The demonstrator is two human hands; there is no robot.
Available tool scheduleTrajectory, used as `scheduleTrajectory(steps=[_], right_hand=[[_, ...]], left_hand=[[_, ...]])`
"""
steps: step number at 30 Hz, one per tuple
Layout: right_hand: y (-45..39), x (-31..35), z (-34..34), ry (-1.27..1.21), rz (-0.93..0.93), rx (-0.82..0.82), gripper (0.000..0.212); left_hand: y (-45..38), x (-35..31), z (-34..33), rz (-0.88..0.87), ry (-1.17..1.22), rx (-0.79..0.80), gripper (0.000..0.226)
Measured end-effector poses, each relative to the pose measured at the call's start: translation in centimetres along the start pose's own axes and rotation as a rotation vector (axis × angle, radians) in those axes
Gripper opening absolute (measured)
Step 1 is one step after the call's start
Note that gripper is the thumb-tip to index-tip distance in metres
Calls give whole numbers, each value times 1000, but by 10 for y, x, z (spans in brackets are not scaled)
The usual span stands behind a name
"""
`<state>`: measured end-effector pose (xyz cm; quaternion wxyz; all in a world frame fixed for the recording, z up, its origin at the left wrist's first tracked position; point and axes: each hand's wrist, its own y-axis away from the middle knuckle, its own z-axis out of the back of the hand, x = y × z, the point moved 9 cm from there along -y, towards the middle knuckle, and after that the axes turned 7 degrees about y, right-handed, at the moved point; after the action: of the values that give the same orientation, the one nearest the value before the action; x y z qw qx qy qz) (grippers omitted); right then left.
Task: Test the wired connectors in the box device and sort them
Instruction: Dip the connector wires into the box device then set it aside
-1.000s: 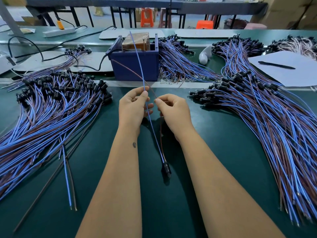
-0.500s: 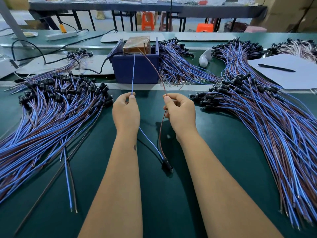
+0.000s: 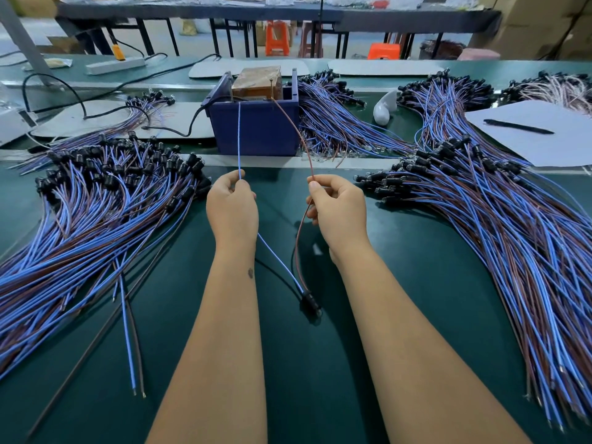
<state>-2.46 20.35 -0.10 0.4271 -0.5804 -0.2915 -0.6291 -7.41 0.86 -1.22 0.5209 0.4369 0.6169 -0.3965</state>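
My left hand (image 3: 232,209) pinches a blue wire (image 3: 239,136) and my right hand (image 3: 339,209) pinches a brown wire (image 3: 299,133). Both wires run up to the rim of the blue box device (image 3: 256,129), close to two upright pins in it. Below my hands the two wires join at a black connector (image 3: 310,301), which lies on the green mat between my forearms. A brown taped block sits inside the box.
Large heaps of blue-and-brown wired connectors lie on the left (image 3: 96,203) and the right (image 3: 496,219), with more behind the box (image 3: 333,123). A loose wire pair (image 3: 128,341) lies at lower left. White paper with a pen (image 3: 519,126) sits at right. A black cable (image 3: 173,131) feeds the box.
My hands moved apart from a close pinch, spreading the blue and brown wires. Their tips now reach the box rim; the connector stays on the mat.
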Motion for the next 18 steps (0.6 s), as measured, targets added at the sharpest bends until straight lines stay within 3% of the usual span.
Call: scheduleTrajectory(steps=[18], right_hand=[[-1, 1, -3, 26, 10, 16, 16]], left_hand=[[-3, -5, 3, -21, 31, 4, 22]])
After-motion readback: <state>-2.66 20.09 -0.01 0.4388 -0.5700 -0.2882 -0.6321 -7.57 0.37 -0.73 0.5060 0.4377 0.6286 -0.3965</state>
